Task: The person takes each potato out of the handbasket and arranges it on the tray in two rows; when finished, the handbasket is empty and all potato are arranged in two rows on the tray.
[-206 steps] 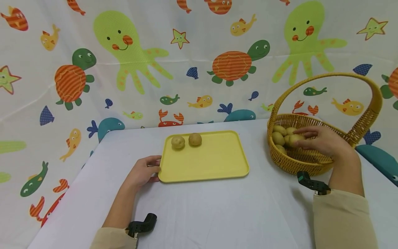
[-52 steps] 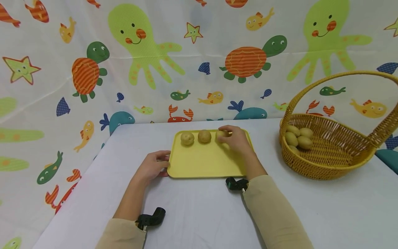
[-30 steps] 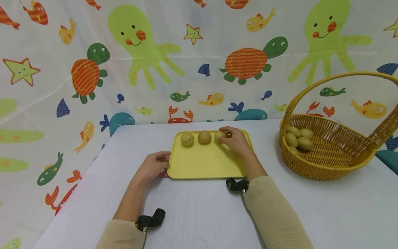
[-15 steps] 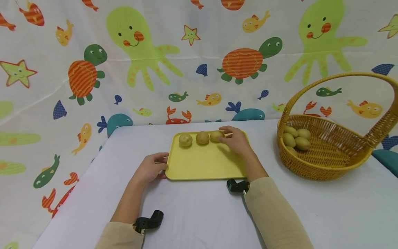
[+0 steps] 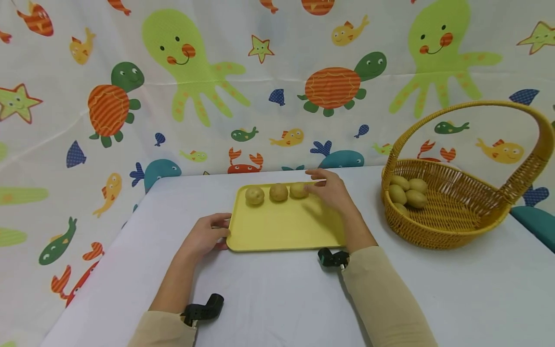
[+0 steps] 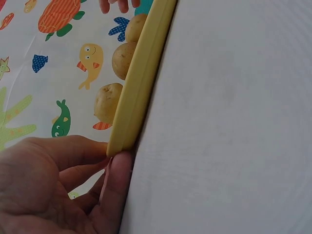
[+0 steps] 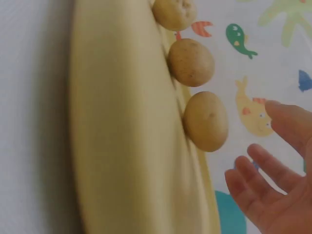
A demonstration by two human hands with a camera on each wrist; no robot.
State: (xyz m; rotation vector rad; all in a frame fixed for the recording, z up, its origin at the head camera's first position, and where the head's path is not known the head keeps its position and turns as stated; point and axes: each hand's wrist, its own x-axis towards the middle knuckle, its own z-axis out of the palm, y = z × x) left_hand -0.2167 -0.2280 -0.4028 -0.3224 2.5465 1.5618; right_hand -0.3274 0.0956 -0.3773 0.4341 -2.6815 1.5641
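Observation:
Three potatoes stand in a row along the far side of a yellow tray (image 5: pixel 282 229): a left one (image 5: pixel 254 195), a middle one (image 5: pixel 278 192) and a right one (image 5: pixel 298 190). The right hand (image 5: pixel 333 192) is beside the right potato, fingers spread and holding nothing; the right wrist view shows a gap between its fingers (image 7: pixel 258 170) and that potato (image 7: pixel 206 121). At the tray's near left corner, the left hand (image 5: pixel 205 235) holds the edge. Its fingertips meet the tray wall (image 6: pixel 139 87) in the left wrist view.
To the right stands a wicker basket (image 5: pixel 433 237) with a tall arched handle, several potatoes (image 5: pixel 407 191) heaped at its left side. A white cloth (image 5: pixel 269 299) covers the table. Behind it hangs a curtain (image 5: pixel 277 48) printed with sea animals.
The right hand took a potato from the basket, set it down on the tray and slid it left beside the middle one. It has now let go. The left hand stays at the tray.

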